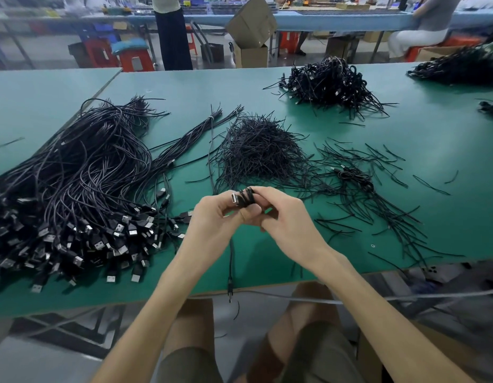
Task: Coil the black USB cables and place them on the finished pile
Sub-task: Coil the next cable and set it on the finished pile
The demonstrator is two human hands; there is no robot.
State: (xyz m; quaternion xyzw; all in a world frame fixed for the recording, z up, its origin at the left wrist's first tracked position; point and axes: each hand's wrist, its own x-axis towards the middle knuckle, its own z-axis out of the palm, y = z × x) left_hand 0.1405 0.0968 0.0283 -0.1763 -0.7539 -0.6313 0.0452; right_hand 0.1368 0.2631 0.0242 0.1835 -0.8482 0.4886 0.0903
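**Both hands closed on one half-wound cable above the green bench**

The only container in plain sight is an open cardboard box [250,55] on the floor beyond the bench, flap raised; what it holds cannot be seen.

The bench [422,150] is topped in smooth green matting, and a second green-topped table butts against it at the far left. Behind stand red plastic stools [134,60] and long blue-topped tables [336,19], with one person standing [172,37] and another seated [422,31].

The left hand [220,217] and right hand [291,221] meet above the near middle of the bench, both curled round a small coil of black USB cable [247,197]. The coil's silver, flat-ended plug [234,199] juts out beside the left thumb. The cable's loose tail [231,261] hangs straight down past the bench's front edge.

At the left lies a broad sheaf of uncoiled cables [82,175], thin and glossy, their rectangular metal plugs massed toward the near edge. A bristly mound of short black ties [256,150] sits in the centre, with more ties scattered to the right around one coiled cable [354,176]. Far back on the right rises a heap of bundled cables [328,84]; another dark heap [461,67] lies at the far right corner.
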